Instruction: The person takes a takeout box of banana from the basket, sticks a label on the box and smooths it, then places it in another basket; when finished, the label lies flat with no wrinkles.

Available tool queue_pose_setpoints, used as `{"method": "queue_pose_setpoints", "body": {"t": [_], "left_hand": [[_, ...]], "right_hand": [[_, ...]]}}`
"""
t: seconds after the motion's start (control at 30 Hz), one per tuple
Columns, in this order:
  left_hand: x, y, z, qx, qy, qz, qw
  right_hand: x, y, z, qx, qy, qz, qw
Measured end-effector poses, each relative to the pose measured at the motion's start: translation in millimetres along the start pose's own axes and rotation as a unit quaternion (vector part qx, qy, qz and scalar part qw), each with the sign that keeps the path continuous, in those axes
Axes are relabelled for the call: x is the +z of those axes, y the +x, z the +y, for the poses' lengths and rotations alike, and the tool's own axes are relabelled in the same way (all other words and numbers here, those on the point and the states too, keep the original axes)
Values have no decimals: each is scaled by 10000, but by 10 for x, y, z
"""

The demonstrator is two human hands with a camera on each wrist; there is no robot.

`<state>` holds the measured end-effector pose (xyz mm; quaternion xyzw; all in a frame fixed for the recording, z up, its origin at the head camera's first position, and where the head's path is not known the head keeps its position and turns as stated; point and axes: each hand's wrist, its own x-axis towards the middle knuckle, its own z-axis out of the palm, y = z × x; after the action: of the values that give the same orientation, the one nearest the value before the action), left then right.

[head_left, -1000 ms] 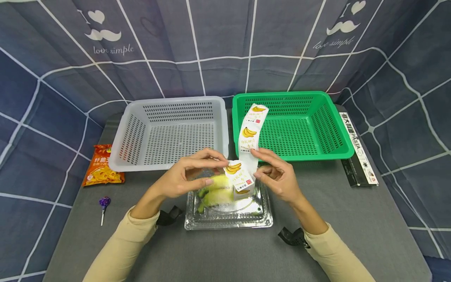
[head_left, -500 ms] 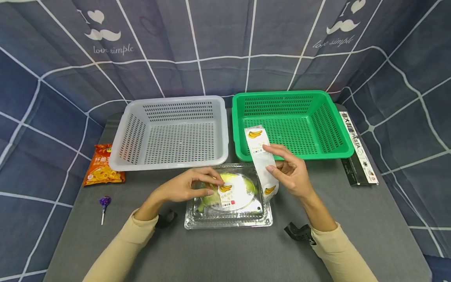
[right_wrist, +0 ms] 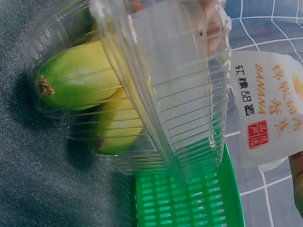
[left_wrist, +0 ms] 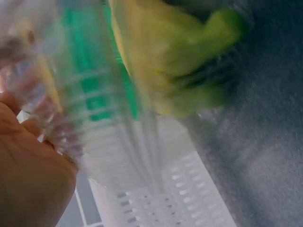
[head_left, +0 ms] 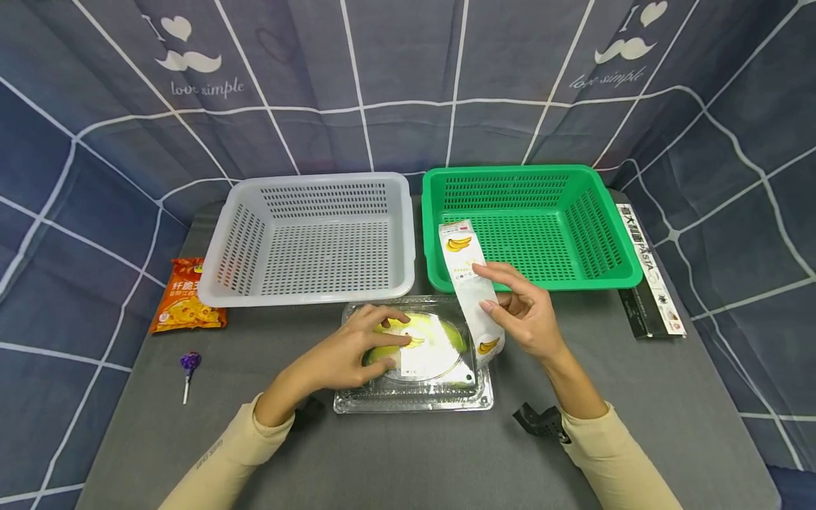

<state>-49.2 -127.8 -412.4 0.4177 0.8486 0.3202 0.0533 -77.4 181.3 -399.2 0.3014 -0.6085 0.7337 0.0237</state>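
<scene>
A clear plastic clamshell box with green-yellow bananas inside stands on the grey table, lid down. A square white sticker printed with bananas lies on its lid. My left hand is over the lid's left side with fingers spread, fingertips on the sticker. Between thumb and fingers my right hand pinches a strip of banana stickers, held up beside the box's right edge. In the right wrist view, one printed label on the strip faces the camera. The left wrist view is blurred.
Behind the box stand a white basket and a green basket, side by side. An orange snack bag and a purple lollipop lie at left. To the right of the green basket is a pasta box.
One sticker has come off the strip and now lies on the lid. My right hand has drawn the strip to the right. My left fingers have moved from pinching the sticker to touching it flat.
</scene>
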Motion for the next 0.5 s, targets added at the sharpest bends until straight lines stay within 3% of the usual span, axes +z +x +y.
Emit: {"method": "queue_pose_setpoints", "body": {"t": [0.17, 0.3, 0.5], "left_hand": [[19, -30, 76, 247, 109, -67, 9996], [47, -66, 100, 238, 386, -285, 9986], [88, -101, 83, 183, 490, -227, 9984]], "right_hand": [[2, 1, 8, 18, -69, -21, 10000], [8, 5, 12, -40, -104, -25, 9999], [22, -4, 21, -130, -144, -27, 9998]]}}
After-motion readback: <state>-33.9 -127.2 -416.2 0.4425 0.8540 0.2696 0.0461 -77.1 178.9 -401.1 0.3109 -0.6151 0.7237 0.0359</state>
